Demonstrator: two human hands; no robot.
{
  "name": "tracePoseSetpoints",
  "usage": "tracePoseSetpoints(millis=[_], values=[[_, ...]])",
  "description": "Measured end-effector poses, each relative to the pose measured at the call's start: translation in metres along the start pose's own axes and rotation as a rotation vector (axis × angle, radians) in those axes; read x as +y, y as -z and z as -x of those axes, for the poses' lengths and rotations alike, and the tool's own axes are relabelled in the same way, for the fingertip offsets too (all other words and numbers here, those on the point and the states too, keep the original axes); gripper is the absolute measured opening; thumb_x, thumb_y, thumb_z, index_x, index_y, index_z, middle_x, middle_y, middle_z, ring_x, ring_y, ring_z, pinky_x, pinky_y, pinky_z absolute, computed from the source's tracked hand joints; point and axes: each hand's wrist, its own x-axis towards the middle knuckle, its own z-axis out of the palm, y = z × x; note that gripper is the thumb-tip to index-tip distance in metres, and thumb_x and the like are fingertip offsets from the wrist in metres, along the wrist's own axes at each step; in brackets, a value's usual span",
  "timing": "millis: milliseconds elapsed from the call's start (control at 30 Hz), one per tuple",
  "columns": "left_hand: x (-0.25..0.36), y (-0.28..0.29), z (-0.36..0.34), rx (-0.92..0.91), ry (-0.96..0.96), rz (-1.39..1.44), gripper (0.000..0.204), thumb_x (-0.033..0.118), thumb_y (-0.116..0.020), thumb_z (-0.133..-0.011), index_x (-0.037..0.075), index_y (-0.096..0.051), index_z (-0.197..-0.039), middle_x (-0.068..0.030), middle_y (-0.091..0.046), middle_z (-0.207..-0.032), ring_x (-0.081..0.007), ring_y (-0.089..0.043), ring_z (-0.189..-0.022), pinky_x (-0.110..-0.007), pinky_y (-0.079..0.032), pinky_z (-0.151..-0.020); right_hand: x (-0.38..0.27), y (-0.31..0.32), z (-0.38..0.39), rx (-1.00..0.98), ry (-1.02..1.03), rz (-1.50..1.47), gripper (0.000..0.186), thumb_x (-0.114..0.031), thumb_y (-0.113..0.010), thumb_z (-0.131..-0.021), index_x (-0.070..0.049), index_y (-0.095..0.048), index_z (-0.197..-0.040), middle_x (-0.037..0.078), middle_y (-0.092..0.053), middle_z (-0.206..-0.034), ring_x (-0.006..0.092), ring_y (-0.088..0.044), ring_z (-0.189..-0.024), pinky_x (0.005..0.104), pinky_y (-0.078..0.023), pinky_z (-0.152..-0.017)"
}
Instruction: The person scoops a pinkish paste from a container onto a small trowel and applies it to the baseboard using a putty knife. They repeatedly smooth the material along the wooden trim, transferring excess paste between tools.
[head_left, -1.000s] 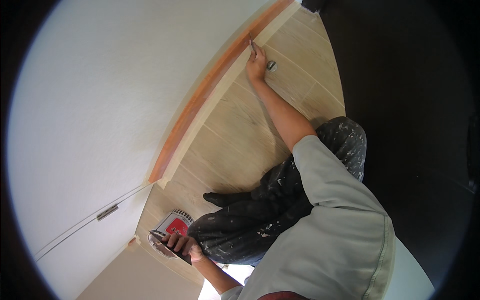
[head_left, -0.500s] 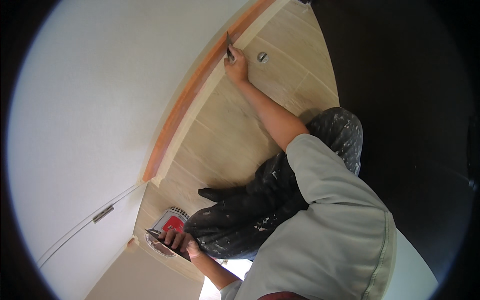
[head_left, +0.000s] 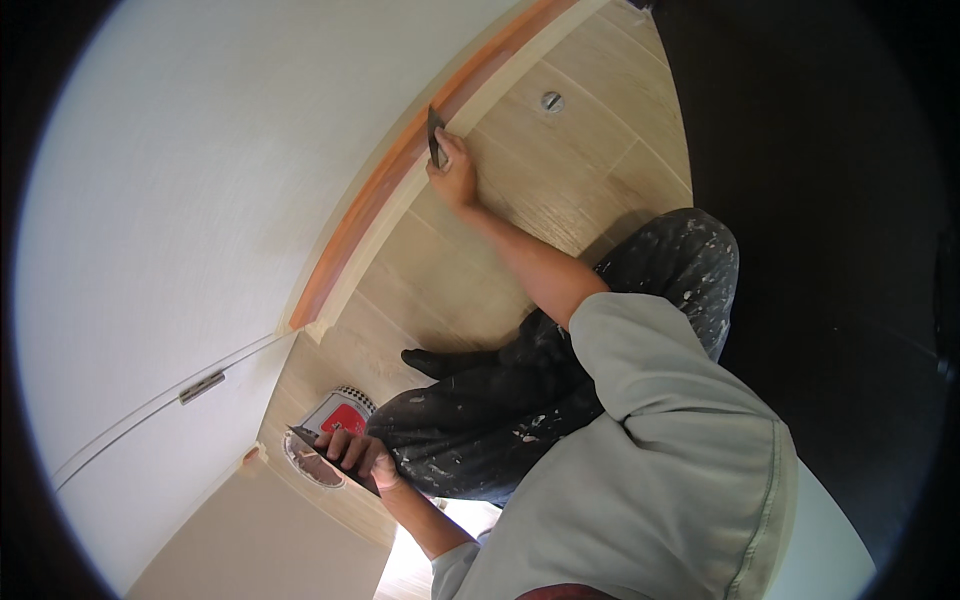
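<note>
My right hand (head_left: 455, 175) is stretched out and grips a small dark putty knife (head_left: 435, 135), whose blade presses against the orange-brown baseboard (head_left: 380, 215) where the white wall (head_left: 200, 200) meets the floor. My left hand (head_left: 360, 455) holds a wide flat scraper (head_left: 325, 450) low near my knee, just above a round tub with a red and white lid (head_left: 335, 420).
The floor is light wood-look tile (head_left: 560, 190) with a round metal drain cap (head_left: 551, 101). My paint-spattered dark trousers (head_left: 560, 370) fold across the middle. A door with a metal hinge (head_left: 202, 387) is at lower left. A dark surface (head_left: 820, 180) stands on the right.
My right hand has slid the putty knife along the baseboard toward me, away from the far corner. My left hand stays by the tub with the scraper.
</note>
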Motion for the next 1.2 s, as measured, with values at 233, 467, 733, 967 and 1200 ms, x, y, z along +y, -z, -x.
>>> tracePoseSetpoints(millis=[233, 467, 733, 967, 1200], values=[[-0.002, -0.003, 0.002, 0.040, -0.024, -0.002, 0.034, 0.028, -0.060, -0.097, 0.007, -0.061, -0.123, -0.0045, -0.062, -0.102, -0.0167, -0.063, -0.083, -0.029, -0.047, -0.059, -0.035, -0.021, 0.050, -0.084, -0.038, -0.005, 0.065, 0.002, -0.075, -0.073, 0.004, -0.054, -0.135, 0.021, -0.056, -0.135, 0.0356, -0.054, -0.127, 0.0382, -0.046, -0.106], [-0.005, -0.004, 0.009, 0.007, -0.020, 0.048, 0.035, 0.025, -0.064, -0.095, 0.006, -0.062, -0.124, -0.0051, -0.062, -0.102, -0.0193, -0.063, -0.086, -0.030, -0.050, -0.064, -0.065, 0.010, 0.069, -0.219, -0.288, 0.025, 0.046, -0.014, -0.059, -0.095, 0.001, -0.052, -0.138, 0.023, -0.054, -0.136, 0.0385, -0.049, -0.131, 0.0433, -0.040, -0.110], [-0.003, -0.001, -0.003, -0.029, 0.045, 0.029, 0.039, 0.026, -0.064, -0.096, 0.006, -0.060, -0.129, -0.0061, -0.064, -0.106, -0.0215, -0.064, -0.093, -0.031, -0.051, -0.068, 0.005, 0.069, -0.067, 0.293, -0.150, -0.059, 0.041, -0.012, -0.040, -0.103, 0.000, -0.049, -0.142, 0.025, -0.054, -0.134, 0.0415, -0.049, -0.129, 0.0479, -0.042, -0.106], [-0.005, -0.002, -0.001, 0.047, -0.021, -0.002, 0.042, 0.043, -0.047, -0.104, 0.008, -0.062, -0.124, -0.0006, -0.059, -0.097, -0.0146, -0.059, -0.081, -0.025, -0.045, -0.059, 0.026, 0.094, -0.140, 0.252, -0.095, 0.002, 0.041, -0.008, -0.040, -0.103, 0.002, -0.048, -0.141, 0.025, -0.050, -0.137, 0.0399, -0.048, -0.129, 0.0443, -0.041, -0.108], [-0.005, -0.005, 0.000, 0.088, -0.018, -0.026, 0.037, 0.034, -0.057, -0.099, 0.009, -0.061, -0.127, -0.0032, -0.061, -0.103, -0.0180, -0.062, -0.087, -0.029, -0.048, -0.063, 0.048, 0.098, -0.157, 0.197, -0.047, 0.095, 0.047, 0.004, -0.049, -0.089, 0.004, -0.053, -0.136, 0.025, -0.056, -0.131, 0.0389, -0.053, -0.125, 0.0424, -0.044, -0.106]])
